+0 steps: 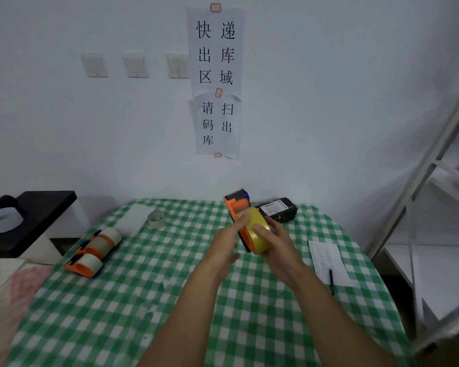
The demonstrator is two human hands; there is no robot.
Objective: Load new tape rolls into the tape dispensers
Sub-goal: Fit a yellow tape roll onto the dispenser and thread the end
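We are gripping the glossy yellow roll of packing tape (pixel 256 235) with our right hand (pixel 278 242): the thumb is curling over the roll's near face and the fingers are wrapping round its far side. The roll is sitting against the orange plastic tape dispenser (pixel 237 207), which we are holding tilted in the air above the middle of the table, its dark blade end pointing up and away from us. Our left hand (pixel 225 242) is pressing straight fingers (pixel 243 218) flat against the dispenser's left side, with the thumb hanging loose below.

Under the hands, the table covered in green-and-white checked cloth (pixel 143 300) is carrying the rest. Near its left edge, two more orange dispensers holding pale tape (pixel 101 245) are lying side by side. Toward the far edge a small beige roll of tape (pixel 157 219) is lying flat, and a black handheld device with a white label (pixel 278 209) is lying just behind the raised dispenser. By the right edge a white sheet of paper (pixel 326 258) is lying with a dark pen (pixel 331 278) on it.
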